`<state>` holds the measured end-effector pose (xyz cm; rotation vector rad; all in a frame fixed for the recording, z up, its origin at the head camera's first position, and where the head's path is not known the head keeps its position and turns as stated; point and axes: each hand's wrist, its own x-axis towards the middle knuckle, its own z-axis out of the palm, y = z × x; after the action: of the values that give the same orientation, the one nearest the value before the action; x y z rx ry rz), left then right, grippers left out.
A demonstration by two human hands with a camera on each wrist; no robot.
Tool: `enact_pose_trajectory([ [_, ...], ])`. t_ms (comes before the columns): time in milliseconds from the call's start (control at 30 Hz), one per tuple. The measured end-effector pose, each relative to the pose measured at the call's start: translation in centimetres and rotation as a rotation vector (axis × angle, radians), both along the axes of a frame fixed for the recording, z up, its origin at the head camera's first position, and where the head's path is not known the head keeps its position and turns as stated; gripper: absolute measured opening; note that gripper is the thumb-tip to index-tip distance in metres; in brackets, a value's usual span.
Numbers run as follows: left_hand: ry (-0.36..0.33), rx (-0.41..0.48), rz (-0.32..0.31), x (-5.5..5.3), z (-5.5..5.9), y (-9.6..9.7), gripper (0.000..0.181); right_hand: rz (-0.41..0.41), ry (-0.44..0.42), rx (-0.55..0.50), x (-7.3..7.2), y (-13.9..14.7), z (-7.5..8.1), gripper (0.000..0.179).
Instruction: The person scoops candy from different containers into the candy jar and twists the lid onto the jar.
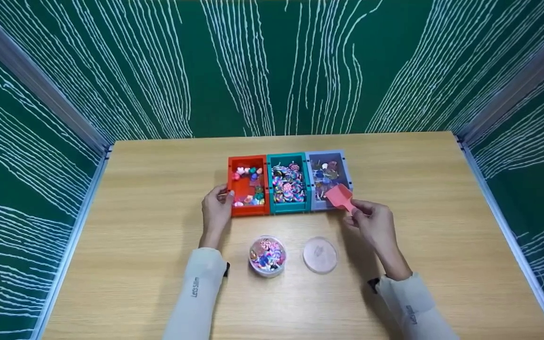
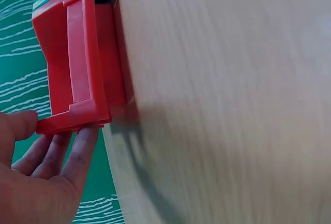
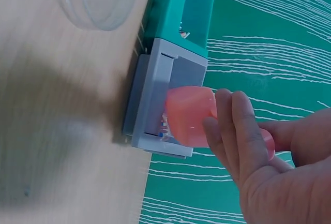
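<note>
My left hand [image 1: 216, 208] grips the left side of a red bin [image 1: 250, 210], thumb at the rim and fingers against the outer wall in the left wrist view. The bin holds small colourful pieces along its back and front. Joined to it are a teal bin [image 1: 291, 208], full of swirled candy-like pieces, and a grey-lilac bin [image 1: 347, 172] with mixed small pieces. By its handle my right hand [image 1: 377, 224] holds a small pink scoop [image 3: 190, 115], its blade over the front right corner of the grey-lilac bin. The blade's inside is hidden in the right wrist view.
In front of the bins stands a clear round tub [image 1: 267, 271] filled with mixed colourful pieces. Right of it lies a round clear lid [image 1: 320, 255]. The wooden table [image 1: 149, 189] is bordered by green walls [image 1: 281, 66] with white wavy lines.
</note>
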<state>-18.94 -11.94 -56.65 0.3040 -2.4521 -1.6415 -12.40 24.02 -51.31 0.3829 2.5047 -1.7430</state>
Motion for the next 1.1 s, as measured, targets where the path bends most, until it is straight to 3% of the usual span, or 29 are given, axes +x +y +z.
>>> enact_pose_trajectory([
  [267, -0.045, -0.005, -0.007, -0.3, 1.0, -0.4, 0.025, -0.004, -0.034, 0.042, -1.1, -0.4, 0.9, 0.033],
  [500, -0.066, 0.019, 0.008, -0.4, 1.3, -0.3, 0.024, -0.032, -0.077, -0.030, -2.6, -0.8, 1.1, 0.036],
  [933, -0.100, 0.024, 0.026, -0.5, 1.3, -0.3, 0.023, -0.078, -0.141, -0.063, -4.7, -2.1, 0.6, 0.038],
  [1100, -0.098, 0.021, 0.016, -0.5, 1.3, -0.2, 0.023, -0.104, -0.129, -0.152, -5.2, -2.3, -0.1, 0.039],
])
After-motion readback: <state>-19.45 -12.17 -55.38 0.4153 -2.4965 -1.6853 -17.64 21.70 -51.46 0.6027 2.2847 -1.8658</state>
